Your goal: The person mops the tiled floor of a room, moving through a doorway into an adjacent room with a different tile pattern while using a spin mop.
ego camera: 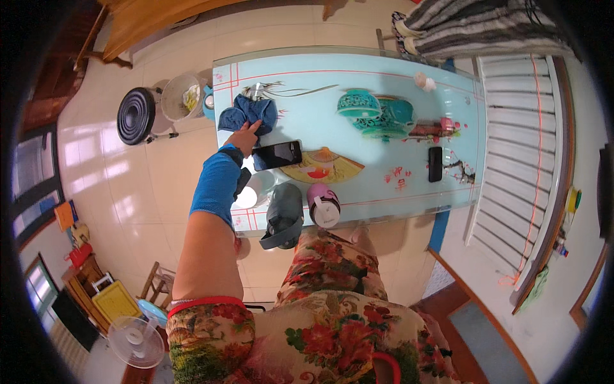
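My left hand (245,138) reaches to a folded dark blue cloth (249,113) at the left end of a glass-topped table (316,111); its fingertips rest on the cloth's lower edge, and whether they grip it is unclear. Just below the hand lies a black smartphone (277,155), beside a printed fan picture. Green patterned bowls (359,103) stand right of the middle, one of them tilted over the others. A second dark phone-like object (435,164) lies further right. My right hand is out of view.
At the near edge stand a grey-green bottle (284,206), a pink bottle with a white lid (324,205) and a white cup (247,197). Small pale objects (424,81) lie far right. Left of the table are a waste bin (180,99) and a round black stool (136,116).
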### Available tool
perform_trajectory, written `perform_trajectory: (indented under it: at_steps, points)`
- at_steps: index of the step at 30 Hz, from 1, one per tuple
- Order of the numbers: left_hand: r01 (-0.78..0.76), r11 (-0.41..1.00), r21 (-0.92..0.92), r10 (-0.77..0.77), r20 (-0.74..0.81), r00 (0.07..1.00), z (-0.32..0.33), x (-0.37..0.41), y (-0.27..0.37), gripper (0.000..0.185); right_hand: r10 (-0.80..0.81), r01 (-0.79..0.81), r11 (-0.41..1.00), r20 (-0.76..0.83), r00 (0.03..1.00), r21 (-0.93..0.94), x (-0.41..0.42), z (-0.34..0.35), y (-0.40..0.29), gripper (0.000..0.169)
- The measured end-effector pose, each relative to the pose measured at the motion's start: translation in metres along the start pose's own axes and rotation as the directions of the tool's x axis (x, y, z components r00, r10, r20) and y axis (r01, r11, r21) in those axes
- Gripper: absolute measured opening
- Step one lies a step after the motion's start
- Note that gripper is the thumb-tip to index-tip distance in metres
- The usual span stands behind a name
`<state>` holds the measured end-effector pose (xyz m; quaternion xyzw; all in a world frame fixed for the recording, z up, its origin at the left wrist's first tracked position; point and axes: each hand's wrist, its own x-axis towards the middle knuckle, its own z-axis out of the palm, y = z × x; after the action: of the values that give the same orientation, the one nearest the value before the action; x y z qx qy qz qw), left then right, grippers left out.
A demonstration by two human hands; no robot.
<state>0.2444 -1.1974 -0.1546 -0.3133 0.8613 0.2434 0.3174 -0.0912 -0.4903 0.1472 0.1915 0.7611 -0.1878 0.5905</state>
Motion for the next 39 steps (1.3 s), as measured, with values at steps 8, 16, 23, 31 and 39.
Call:
perform_trajectory:
  at_steps: [8, 16, 23, 31, 39]
  points:
    - [-0.072, 0.523, -0.849, -0.214, -0.213, 0.953, -0.009, -0.013, -0.031, 0.065, -0.169, -0.004, 0.882, 0.323, 0.931, 0.471, 0.075, -0.024, 0.062, 0.037]
    - [-0.273, 0.381, -0.883, -0.251, -0.383, 0.889, -0.170, -0.147, 0.043, 0.048, -0.553, 0.554, 0.723, 0.134, 0.822, -0.414, 0.034, 0.053, -0.045, 0.038]
    - [-0.518, 0.433, -0.737, 0.186, -0.489, 0.852, -0.271, -0.248, 0.270, 0.073, -0.683, 0.710, 0.668, 0.195, 0.704, -0.225, 0.028, 0.019, -0.039, 0.041]
    - [-0.648, 0.480, -0.592, 0.793, -0.023, 0.608, -0.227, -0.278, 0.602, 0.064, -0.855, 0.752, 0.435, -0.034, 0.517, 0.495, 0.025, -0.079, 0.035, 0.050]
    - [-0.869, 0.027, -0.493, 0.938, 0.314, -0.149, -0.055, -0.287, 0.886, 0.060, -0.856, -0.055, -0.296, -0.240, 0.457, 0.954, 0.005, -0.165, 0.122, 0.051]
